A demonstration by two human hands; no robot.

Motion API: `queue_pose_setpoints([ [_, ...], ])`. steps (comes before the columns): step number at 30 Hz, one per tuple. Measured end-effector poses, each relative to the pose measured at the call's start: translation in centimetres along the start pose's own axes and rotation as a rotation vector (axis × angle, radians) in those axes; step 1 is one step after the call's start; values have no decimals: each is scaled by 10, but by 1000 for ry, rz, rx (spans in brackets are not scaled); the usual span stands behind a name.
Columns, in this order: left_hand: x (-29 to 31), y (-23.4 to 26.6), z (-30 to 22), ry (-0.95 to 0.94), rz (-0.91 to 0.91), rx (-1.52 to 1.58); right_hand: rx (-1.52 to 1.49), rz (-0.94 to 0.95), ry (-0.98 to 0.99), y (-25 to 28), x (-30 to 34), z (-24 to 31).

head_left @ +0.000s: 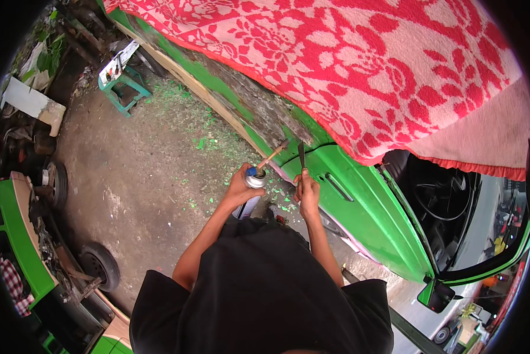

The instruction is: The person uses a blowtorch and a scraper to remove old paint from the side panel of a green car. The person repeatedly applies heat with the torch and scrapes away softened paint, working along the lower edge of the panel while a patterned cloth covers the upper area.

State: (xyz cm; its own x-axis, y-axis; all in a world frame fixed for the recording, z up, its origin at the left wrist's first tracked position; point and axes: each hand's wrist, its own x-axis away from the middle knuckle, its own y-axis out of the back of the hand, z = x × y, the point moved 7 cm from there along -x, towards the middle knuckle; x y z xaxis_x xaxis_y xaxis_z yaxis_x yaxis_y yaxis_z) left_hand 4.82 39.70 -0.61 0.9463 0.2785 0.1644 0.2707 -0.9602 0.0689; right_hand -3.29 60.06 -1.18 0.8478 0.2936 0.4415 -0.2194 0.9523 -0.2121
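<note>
My left hand [239,190] is wrapped round a gas torch: a canister [255,180] with a silver top, a blue knob and a brass-coloured tube [271,156]. The tube's dark end points at the lower side of a green car, close to a patch of bare, scraped surface [241,88]; no flame can be made out. A scraper [301,154] with a narrow dark blade is gripped in my right hand [307,192], blade up, near the front edge of the green car door [371,212]. Whether the blade touches the car I cannot tell.
A red and pink flowered blanket [347,65] covers the car's upper part. Green paint flakes [203,143] litter the ground. A green stool [125,88] stands far left. Loose wheels [99,265] and another green vehicle [17,236] are at left; a side mirror [436,296] juts out at right.
</note>
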Motion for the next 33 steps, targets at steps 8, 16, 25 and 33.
queue_pose_setpoints([
  [8, -15, -12, -5, 23, 39, 47, -51, -73, 47, 0, -9, -6],
  [16, -11, -3, 3, -16, -10, -9, -60, -117, 107, -11, -8, -9],
  [25, 0, 0, -3, 59, -34, 22, -53, -120, 170, -39, -40, 4],
  [33, 12, 23, -9, 2, -49, -66, -124, -101, 122, -44, -23, -5],
])
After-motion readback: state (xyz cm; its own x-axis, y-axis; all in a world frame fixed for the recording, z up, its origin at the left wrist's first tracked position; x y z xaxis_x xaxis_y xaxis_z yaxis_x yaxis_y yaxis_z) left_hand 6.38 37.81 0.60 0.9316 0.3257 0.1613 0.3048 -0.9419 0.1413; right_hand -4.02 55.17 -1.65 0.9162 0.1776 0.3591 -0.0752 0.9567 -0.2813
